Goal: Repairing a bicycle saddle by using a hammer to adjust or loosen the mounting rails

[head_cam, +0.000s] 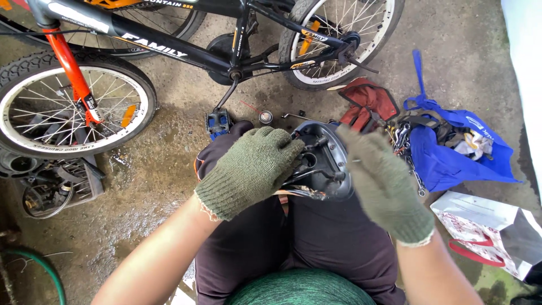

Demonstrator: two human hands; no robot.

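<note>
Damp concrete floor, stained and gritty, seen from above over dark trousers and a green top. Seated or crouched, knees forward. On the lap, between both knees: round grey metal housing, open face up, with black knobs and a bundle of wires trailing from its near edge. Left hand in an olive knit glove, curled over the housing's left rim and holding it steady. Right hand, same glove, blurred by motion, raised just beside the housing's right edge with fingers loosely spread; whether anything is pinched there, cannot tell.

Further out: black bike standing across the top, orange fork, front wheel at left, rear wheel at upper centre, blue pedal hanging low near the left knee. Small tin on the floor beyond the housing. Red pouch and blue bag to the right, spanners spilling between them. White paper bag at lower right. Green hose at lower left, black crate of parts above it.
</note>
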